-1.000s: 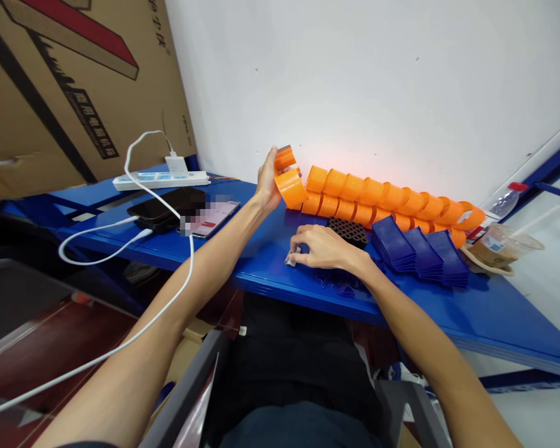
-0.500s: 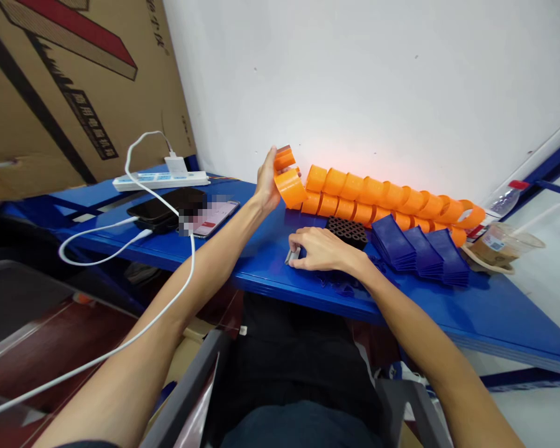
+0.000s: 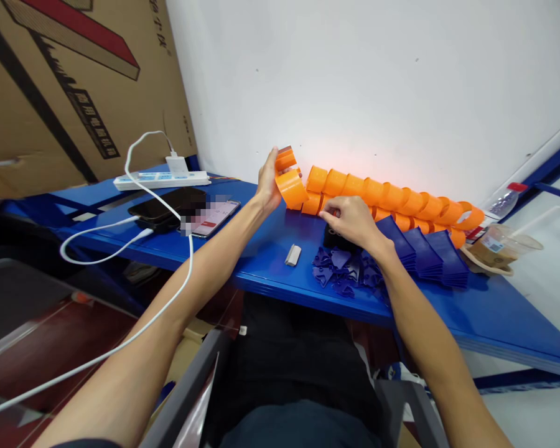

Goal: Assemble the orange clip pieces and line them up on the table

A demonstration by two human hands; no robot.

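Observation:
My left hand [image 3: 267, 185] is raised over the back of the table, its fingers wrapped round an orange curved plastic piece [image 3: 291, 188]. My right hand [image 3: 352, 219] is over a black block with round holes [image 3: 335, 239] and covers most of it. Its thumb and fingertips are pinched together; whatever is between them is hidden. A small grey, folded-looking piece [image 3: 292, 254] lies on the table between my arms. Close below my right hand is a loose pile of small dark blue flat parts [image 3: 336, 267].
Two rows of orange curved pieces [image 3: 387, 194] lean along the wall. Stacks of blue flat pieces [image 3: 417, 249] lie to the right, before a drink cup [image 3: 497, 246]. A phone [image 3: 214, 219], a black device [image 3: 168, 208], a power strip [image 3: 163, 180] and a white cable occupy the left.
My right hand has let go of the small grey piece and moved right and back to the black block. The left hand stays put with the orange piece.

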